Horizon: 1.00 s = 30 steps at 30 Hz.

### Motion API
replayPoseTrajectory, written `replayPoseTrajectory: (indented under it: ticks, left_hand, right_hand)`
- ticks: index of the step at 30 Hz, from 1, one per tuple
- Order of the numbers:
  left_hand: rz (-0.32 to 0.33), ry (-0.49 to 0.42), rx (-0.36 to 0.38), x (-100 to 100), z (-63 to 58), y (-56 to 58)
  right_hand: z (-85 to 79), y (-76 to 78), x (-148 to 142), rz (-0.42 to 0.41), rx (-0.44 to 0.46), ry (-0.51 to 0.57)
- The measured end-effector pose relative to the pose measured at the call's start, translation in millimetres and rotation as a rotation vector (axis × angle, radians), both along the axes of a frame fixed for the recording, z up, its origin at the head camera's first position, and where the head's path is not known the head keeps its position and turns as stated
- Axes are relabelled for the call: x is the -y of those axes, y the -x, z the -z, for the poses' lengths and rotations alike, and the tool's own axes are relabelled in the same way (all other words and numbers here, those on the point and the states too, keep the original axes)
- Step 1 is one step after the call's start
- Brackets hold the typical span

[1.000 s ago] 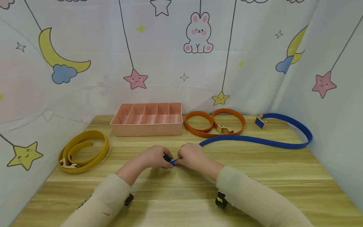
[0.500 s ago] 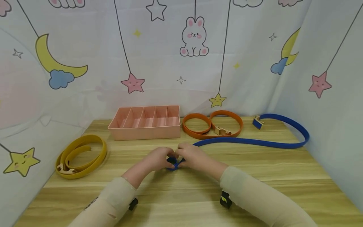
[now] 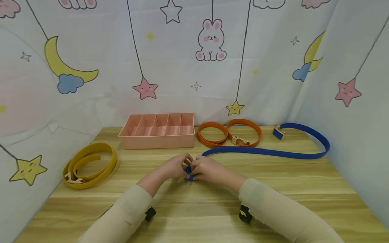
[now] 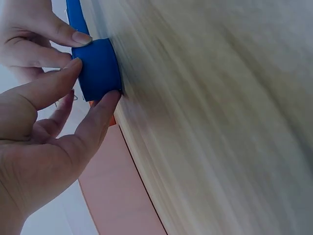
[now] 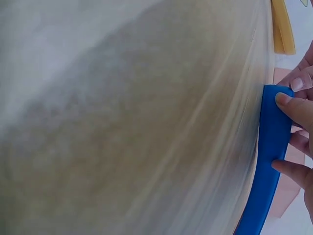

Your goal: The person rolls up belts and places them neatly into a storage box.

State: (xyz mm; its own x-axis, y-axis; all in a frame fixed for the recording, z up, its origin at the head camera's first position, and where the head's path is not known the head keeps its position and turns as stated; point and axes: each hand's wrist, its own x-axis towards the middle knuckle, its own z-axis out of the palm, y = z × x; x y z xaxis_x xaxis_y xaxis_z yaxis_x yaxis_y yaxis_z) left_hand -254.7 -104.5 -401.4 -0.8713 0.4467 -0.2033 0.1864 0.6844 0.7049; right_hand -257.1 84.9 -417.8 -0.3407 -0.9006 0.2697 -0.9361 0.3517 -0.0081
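A blue belt (image 3: 264,152) runs from the frame's centre, where its end is rolled into a small coil, to the upper right, where it bends back to a gold-coloured buckle (image 3: 277,128). The left hand (image 3: 177,166) has its fingers clamped on the coil; the right hand (image 3: 209,169) pinches the strap just beside it — the two hands nearly meet. On the wood-grain desk (image 3: 194,216), a coiled yellow belt (image 3: 97,180) lies at the left, a pink divided box (image 3: 158,142) at upper centre — with a looped orange belt (image 3: 226,132) just right of it.
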Motion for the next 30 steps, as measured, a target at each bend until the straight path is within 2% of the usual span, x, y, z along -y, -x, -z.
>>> replayPoseTrajectory:
  ticks: [4, 7, 12, 15, 17, 21, 24, 28, 30]
  left_hand:
    - [-0.039, -0.055, 0.045, 0, 1.2, 3.3]
    - [-0.057, -0.077, 0.049, 2, 3.3, 5.8]
    - [-0.129, -0.020, 0.026, 4, 2.7, 6.5]
    - [-0.202, 0.052, -0.005, 2, 0.9, 6.4]
    - [-0.253, 0.057, -0.006, 0, 0.3, 6.7]
    - [-0.319, -0.018, 0.027, -5, 0.6, 7.3]
    - [-0.313, -0.023, 0.014, -10, -0.5, 9.2]
    - [-0.239, 0.067, -0.081, -17, 1.0, 14.9]
    - [-0.208, 0.082, -0.113, -20, 3.3, 18.2]
  right_hand:
    - [-1.5, 0.7, -2, -0.002, 0.064, -0.001]
    - [-0.6, 2.1, -3, 0.005, 0.106, -0.021]
    - [0.2, 3.9, -3, 0.021, 0.108, -0.034]
    - [-2.0, 4.3, 1, 0.076, 0.089, -0.057]
    - [-4.0, 3.6, 4, 0.131, 0.090, -0.081]
    - [-7.4, 0.8, 13, 0.256, 0.131, -0.102]
    - [-9.9, -0.4, 18, 0.333, 0.160, -0.088]
    - [-11.3, -1.7, 22, 0.384, 0.172, -0.068]
    - [-12.2, -2.2, 23, 0.390, 0.165, -0.069]
